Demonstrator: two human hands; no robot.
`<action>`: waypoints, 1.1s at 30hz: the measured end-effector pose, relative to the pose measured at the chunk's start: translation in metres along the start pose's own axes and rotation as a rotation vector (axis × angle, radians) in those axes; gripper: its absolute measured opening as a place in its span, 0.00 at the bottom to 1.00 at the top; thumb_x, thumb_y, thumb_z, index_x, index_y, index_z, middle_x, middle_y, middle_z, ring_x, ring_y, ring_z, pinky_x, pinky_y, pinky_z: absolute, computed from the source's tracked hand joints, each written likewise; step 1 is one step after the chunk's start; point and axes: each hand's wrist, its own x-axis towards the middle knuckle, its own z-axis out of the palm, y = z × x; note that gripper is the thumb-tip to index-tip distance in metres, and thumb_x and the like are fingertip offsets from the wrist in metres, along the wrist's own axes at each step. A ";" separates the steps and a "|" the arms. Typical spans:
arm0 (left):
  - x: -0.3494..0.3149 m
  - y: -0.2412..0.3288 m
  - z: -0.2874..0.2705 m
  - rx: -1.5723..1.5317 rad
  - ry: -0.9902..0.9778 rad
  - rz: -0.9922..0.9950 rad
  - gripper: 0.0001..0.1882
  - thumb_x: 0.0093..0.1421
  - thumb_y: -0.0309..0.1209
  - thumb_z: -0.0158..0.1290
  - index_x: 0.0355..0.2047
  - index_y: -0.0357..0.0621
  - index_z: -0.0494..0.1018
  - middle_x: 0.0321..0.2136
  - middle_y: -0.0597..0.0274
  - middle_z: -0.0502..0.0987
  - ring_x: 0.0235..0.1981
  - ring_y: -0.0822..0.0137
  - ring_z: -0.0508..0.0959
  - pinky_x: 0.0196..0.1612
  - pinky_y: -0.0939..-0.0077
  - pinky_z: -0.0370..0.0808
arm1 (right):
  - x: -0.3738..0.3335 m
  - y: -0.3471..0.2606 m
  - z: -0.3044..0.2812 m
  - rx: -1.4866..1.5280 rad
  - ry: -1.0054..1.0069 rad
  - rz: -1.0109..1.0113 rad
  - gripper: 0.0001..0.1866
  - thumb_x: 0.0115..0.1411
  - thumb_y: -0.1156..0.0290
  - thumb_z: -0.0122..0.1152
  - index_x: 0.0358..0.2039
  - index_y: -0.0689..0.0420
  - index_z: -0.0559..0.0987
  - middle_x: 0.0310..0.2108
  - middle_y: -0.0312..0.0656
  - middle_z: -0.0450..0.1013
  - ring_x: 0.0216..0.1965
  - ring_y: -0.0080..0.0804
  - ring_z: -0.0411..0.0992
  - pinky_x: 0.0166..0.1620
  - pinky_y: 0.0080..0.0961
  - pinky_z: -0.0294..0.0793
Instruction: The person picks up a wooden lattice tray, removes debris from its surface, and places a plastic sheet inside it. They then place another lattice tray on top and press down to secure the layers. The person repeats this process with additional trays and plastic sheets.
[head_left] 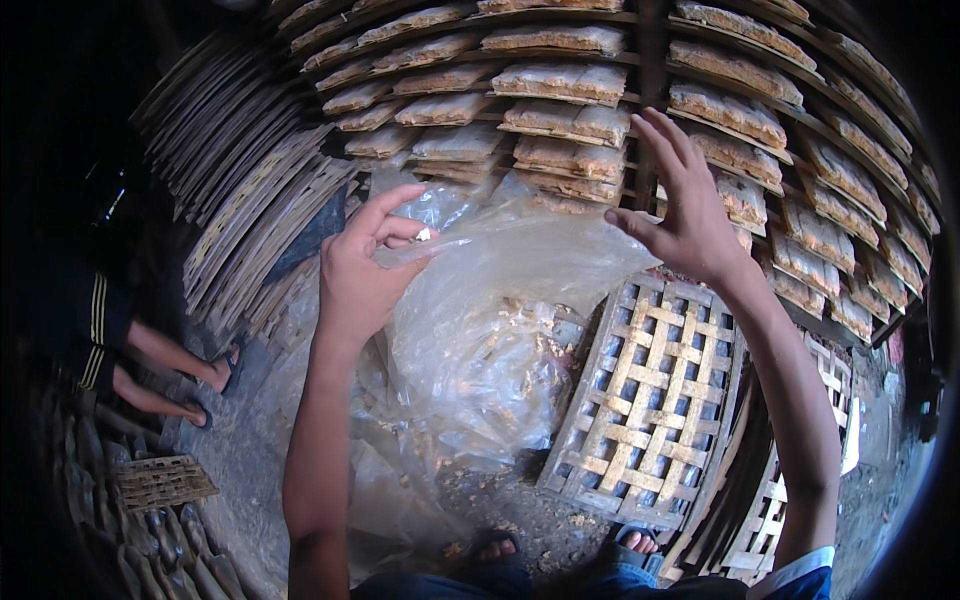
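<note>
A large, crumpled clear plastic sheet [520, 240] spreads between my two hands, over the pile below. My left hand [360, 270] is partly curled at the sheet's left edge, with plastic at its thumb and fingertips. A small white bit [423, 234] shows by those curled fingers; what it is I cannot make out. On the other side my right hand [685, 210] is raised, thumb and fingers apart, near the sheet's right end and in front of the racks. Nothing shows between its fingers.
Tall racks hold pale, crusted slabs [560, 82] on boards. Stacked woven slat trays [650, 390] stand at lower right, and more thin panels [250, 190] lean at left. Loose plastic [480, 390] covers the floor by my feet. Another person's legs [170, 360] are at left.
</note>
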 end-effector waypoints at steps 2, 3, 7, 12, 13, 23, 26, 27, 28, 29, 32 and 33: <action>-0.001 0.018 0.010 0.087 -0.009 0.099 0.27 0.54 0.18 0.65 0.55 0.46 0.76 0.33 0.60 0.86 0.33 0.71 0.83 0.44 0.75 0.79 | 0.015 -0.059 0.004 0.217 -0.094 -0.134 0.48 0.53 0.55 0.75 0.70 0.56 0.63 0.62 0.54 0.70 0.62 0.53 0.68 0.64 0.48 0.65; -0.002 0.021 0.013 0.128 -0.018 0.131 0.27 0.54 0.17 0.65 0.55 0.44 0.75 0.34 0.59 0.86 0.34 0.72 0.84 0.44 0.76 0.78 | 0.022 -0.082 0.004 0.294 -0.124 -0.174 0.39 0.54 0.56 0.74 0.63 0.57 0.71 0.54 0.49 0.76 0.56 0.49 0.73 0.62 0.45 0.67; -0.008 0.028 0.029 0.220 -0.013 0.199 0.23 0.54 0.19 0.66 0.50 0.42 0.74 0.34 0.58 0.87 0.36 0.66 0.86 0.43 0.74 0.79 | 0.038 -0.089 0.015 0.348 -0.237 -0.163 0.14 0.57 0.62 0.70 0.38 0.58 0.83 0.38 0.43 0.81 0.44 0.44 0.77 0.50 0.38 0.69; -0.017 0.033 0.028 0.154 0.055 0.096 0.20 0.56 0.22 0.67 0.47 0.42 0.74 0.33 0.56 0.87 0.36 0.62 0.87 0.42 0.70 0.79 | 0.027 -0.099 0.012 0.319 0.049 -0.336 0.10 0.58 0.64 0.66 0.36 0.55 0.84 0.29 0.38 0.79 0.39 0.40 0.77 0.47 0.38 0.68; -0.017 0.035 0.030 0.113 0.061 0.070 0.20 0.56 0.22 0.67 0.47 0.42 0.74 0.33 0.56 0.87 0.35 0.61 0.87 0.42 0.69 0.79 | 0.025 -0.106 0.017 0.274 0.073 -0.345 0.10 0.58 0.63 0.66 0.35 0.55 0.84 0.27 0.37 0.78 0.38 0.39 0.77 0.47 0.38 0.68; -0.015 0.031 0.035 0.186 0.073 0.091 0.14 0.53 0.26 0.69 0.41 0.40 0.83 0.33 0.53 0.85 0.37 0.56 0.85 0.42 0.66 0.78 | 0.021 -0.108 0.021 0.199 -0.008 -0.403 0.09 0.57 0.63 0.70 0.33 0.53 0.83 0.30 0.36 0.76 0.40 0.37 0.74 0.45 0.34 0.66; -0.019 0.014 0.036 0.276 0.016 0.215 0.11 0.57 0.26 0.67 0.37 0.32 0.83 0.32 0.52 0.85 0.32 0.62 0.84 0.39 0.70 0.77 | 0.027 -0.099 0.014 0.238 -0.068 -0.326 0.04 0.55 0.69 0.66 0.29 0.54 0.82 0.27 0.38 0.77 0.38 0.39 0.76 0.45 0.36 0.67; -0.020 0.010 0.036 0.279 0.024 0.187 0.11 0.57 0.27 0.67 0.37 0.32 0.83 0.31 0.51 0.84 0.30 0.61 0.83 0.38 0.70 0.76 | 0.029 -0.094 0.011 0.276 -0.059 -0.289 0.03 0.53 0.71 0.64 0.28 0.54 0.82 0.27 0.40 0.77 0.38 0.40 0.76 0.46 0.36 0.67; -0.022 0.006 0.038 0.281 0.032 0.159 0.11 0.58 0.28 0.67 0.37 0.33 0.83 0.30 0.51 0.83 0.29 0.60 0.81 0.37 0.69 0.75 | 0.031 -0.087 0.008 0.270 -0.027 -0.296 0.02 0.55 0.71 0.64 0.29 0.54 0.83 0.28 0.41 0.77 0.36 0.42 0.77 0.46 0.38 0.68; -0.023 0.001 0.039 0.283 0.040 0.131 0.11 0.58 0.29 0.67 0.38 0.33 0.83 0.29 0.50 0.82 0.28 0.59 0.80 0.36 0.69 0.75 | 0.031 -0.081 0.005 0.265 -0.010 -0.279 0.02 0.56 0.71 0.64 0.29 0.54 0.83 0.28 0.41 0.78 0.37 0.42 0.77 0.46 0.38 0.69; -0.027 -0.020 0.033 0.269 -0.013 0.069 0.12 0.59 0.30 0.67 0.38 0.34 0.83 0.27 0.49 0.80 0.27 0.59 0.79 0.35 0.68 0.74 | 0.032 -0.066 -0.008 0.245 0.029 -0.224 0.02 0.57 0.71 0.66 0.32 0.54 0.83 0.29 0.41 0.78 0.37 0.43 0.78 0.47 0.41 0.70; -0.028 -0.026 0.034 0.275 -0.029 0.026 0.11 0.59 0.30 0.67 0.38 0.35 0.84 0.29 0.49 0.82 0.29 0.57 0.81 0.37 0.68 0.75 | 0.033 -0.053 -0.014 0.215 0.078 -0.237 0.04 0.58 0.71 0.67 0.34 0.55 0.83 0.30 0.43 0.79 0.36 0.44 0.79 0.44 0.40 0.73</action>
